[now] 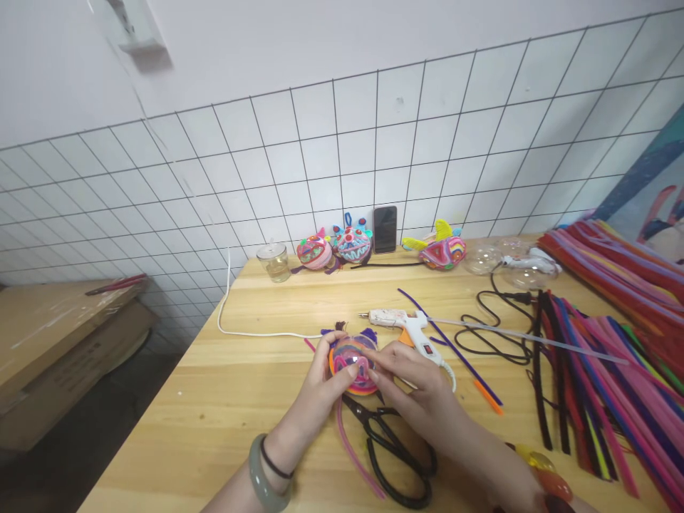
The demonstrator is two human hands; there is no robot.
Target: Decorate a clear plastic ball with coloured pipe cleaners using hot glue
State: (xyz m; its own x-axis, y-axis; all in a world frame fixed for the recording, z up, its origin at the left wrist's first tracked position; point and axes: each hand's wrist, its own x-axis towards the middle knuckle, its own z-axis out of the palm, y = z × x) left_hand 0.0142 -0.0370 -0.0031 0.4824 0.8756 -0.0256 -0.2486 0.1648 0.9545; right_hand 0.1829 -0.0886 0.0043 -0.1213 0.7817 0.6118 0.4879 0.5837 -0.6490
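A clear plastic ball point(355, 385) wrapped with orange, pink and purple pipe cleaners is held just above the table. My left hand point(323, 374) is closed around its left side, thumb pressed on the front. The fingertips of my right hand point(411, 377) pinch at a pink pipe cleaner point(361, 365) bent into a loop on the ball's front. Dark purple tufts stick up behind the ball. Below my hands lie black-handled scissors point(398, 449), their blades partly hidden, and a loose pink pipe cleaner strip point(353, 452). Just beyond my right hand rests a white glue gun point(398, 320).
Finished decorated balls point(353, 242), a phone point(385, 229) and a lidded glass cup point(273, 262) stand along the wall. Bundled pipe cleaners point(603, 370) cover the right side, near clear ball halves point(484, 260) and a black cable point(481, 335). A white cord point(267, 333) crosses the left.
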